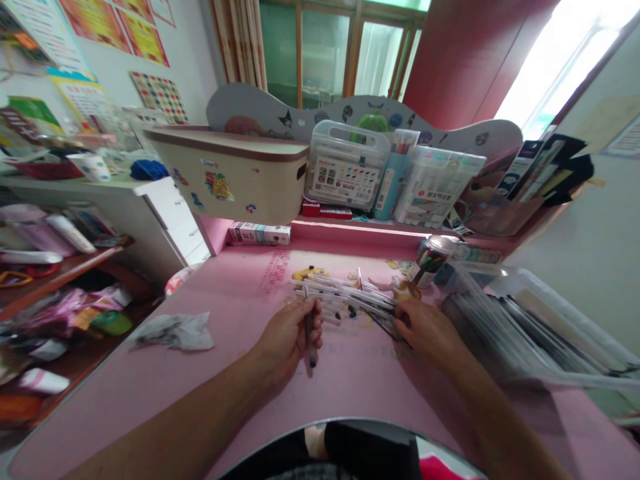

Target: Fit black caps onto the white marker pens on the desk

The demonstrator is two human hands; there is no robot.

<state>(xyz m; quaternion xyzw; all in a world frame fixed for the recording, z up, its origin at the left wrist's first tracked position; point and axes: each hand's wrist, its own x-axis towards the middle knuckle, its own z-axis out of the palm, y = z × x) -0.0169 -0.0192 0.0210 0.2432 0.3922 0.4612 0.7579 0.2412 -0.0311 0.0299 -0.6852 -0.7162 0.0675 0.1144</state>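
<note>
My left hand point(290, 337) is closed round a pen point(311, 350), its dark end pointing down toward me and its pale end up. Just beyond it lies a loose pile of thin white and dark pen parts point(345, 291), with several small black caps point(353, 311) on its near side. At the right end of the pile, my right hand point(425, 328) has its fingers pinched together among the sticks. What they grip is hidden by the hand.
To the right on the pink desk point(240, 393) stands a clear plastic bin point(565, 307) full of long pens or refills. A can point(435, 253) stands behind my right hand. At left lies a crumpled tissue point(185, 331). The shelf holds a cream box point(235, 177) and clear marker cases point(347, 167).
</note>
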